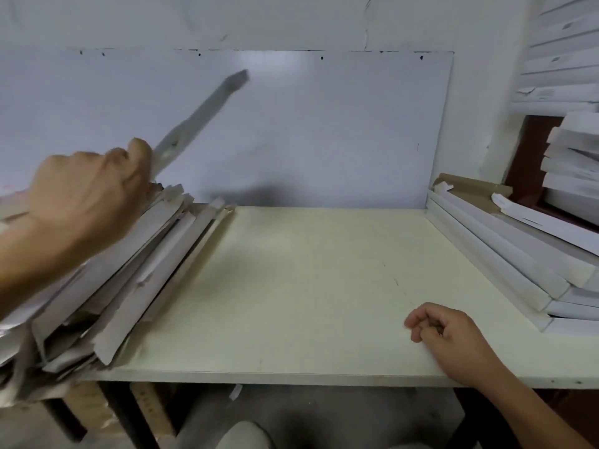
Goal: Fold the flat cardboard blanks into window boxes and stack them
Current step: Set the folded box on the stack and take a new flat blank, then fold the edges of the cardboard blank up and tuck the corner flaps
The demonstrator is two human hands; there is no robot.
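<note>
While my left hand (87, 192) pinches one blank (201, 118) by its near end and lifts it off the pile (129, 264) at the left of the worktop (308, 286), I think it is light, thin and bendy, so it may flop. A hold nearer its middle would be steadier. My right hand (453, 341) rests on the worktop, loosely curled, holding nothing. Folded boxes (518, 254) sit stacked at the right.

Two hands, left hand (87, 196), right hand (453, 338), one lifted blank (197, 119), one table (291, 286), blank pile (123, 270) and box stack (518, 254) uncounted.
</note>
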